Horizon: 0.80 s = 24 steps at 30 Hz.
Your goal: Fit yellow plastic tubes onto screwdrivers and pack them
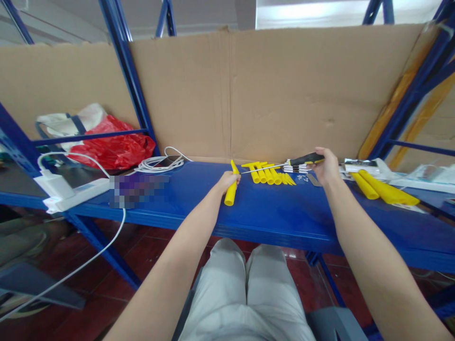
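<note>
My left hand (226, 182) is closed around a yellow plastic tube (230, 195), which leans over the blue shelf top. In my right hand (328, 166) is a screwdriver (302, 160) with a black and yellow handle. Its long thin shaft points left, and the tip ends at the tube beside my left fingers; whether it goes into the tube I cannot tell. Behind the shaft lies a row of several yellow T-shaped pieces (263, 175), with smaller pointed yellow pieces (287, 179) at their right. Small metal bits lie close to my right hand.
Larger yellow tubes (386, 188) lie at the right. A white power strip (76, 195), a coiled white cable (159, 164) and a red plastic bag (113, 144) are at the left. A cardboard wall (284, 94) stands behind the blue shelf (277, 215), between blue metal posts.
</note>
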Tool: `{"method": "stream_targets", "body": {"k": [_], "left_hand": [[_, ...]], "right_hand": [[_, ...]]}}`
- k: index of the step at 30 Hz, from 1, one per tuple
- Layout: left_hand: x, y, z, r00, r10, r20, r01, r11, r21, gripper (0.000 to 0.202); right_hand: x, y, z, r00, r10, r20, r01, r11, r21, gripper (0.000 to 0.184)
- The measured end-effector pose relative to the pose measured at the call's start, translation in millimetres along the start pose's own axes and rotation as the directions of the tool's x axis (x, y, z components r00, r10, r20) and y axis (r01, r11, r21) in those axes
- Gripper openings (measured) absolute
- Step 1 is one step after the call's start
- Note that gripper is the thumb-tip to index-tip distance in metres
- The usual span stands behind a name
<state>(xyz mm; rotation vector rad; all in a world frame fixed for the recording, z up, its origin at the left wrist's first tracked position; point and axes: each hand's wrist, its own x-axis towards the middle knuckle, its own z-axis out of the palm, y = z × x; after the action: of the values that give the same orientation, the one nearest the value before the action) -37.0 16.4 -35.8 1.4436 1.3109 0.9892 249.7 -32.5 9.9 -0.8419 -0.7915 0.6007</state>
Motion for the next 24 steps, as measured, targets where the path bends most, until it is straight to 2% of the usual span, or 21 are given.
{"method": "stream_targets", "body": {"k": [3,7,12,16,20,24], "left_hand": [[1.0,-0.6,-0.1,1.0,-0.001,0.001,0.001,1.0,0.004,0.016],[2.2,-1.5,0.2,1.0,0.008,-0.006,-0.008,1.0,0.006,0.016],[2.9,-2.3,0.4,1.0,0.004,-0.012,-0.004,1.0,0.014,0.015],[1.6,-2.1,0.4,1.0,0.012,-0.008,-0.012,1.0,0.008,0.015],[0.6,-0.9,0.3,1.0,0.006,-0.012,-0.006,1.0,0.021,0.016],[0.9,-0.6,-0.1,1.0,0.002,-0.01,-0.002,0.999,0.034,0.016]], "right_hand": [[2.1,1.3,-0.6,1.0,0.003,0.03,-0.004,0.999,0.045,0.014],[1.9,2.1,-1.4,1.0,-0.001,0.014,0.001,1.0,0.0,0.027],[-3.4,-2.5,1.3,0.998,0.067,-0.02,-0.068,0.997,-0.038,0.016],[-2.8,-3.2,1.1,0.999,0.055,-0.003,-0.055,0.998,0.01,0.013],[-0.5,0.2,-1.9,0.997,0.058,0.042,-0.058,0.998,-0.006,0.023],[-1.4,-0.4,-1.2,0.997,0.081,0.012,-0.081,0.996,-0.044,0.026]]}}
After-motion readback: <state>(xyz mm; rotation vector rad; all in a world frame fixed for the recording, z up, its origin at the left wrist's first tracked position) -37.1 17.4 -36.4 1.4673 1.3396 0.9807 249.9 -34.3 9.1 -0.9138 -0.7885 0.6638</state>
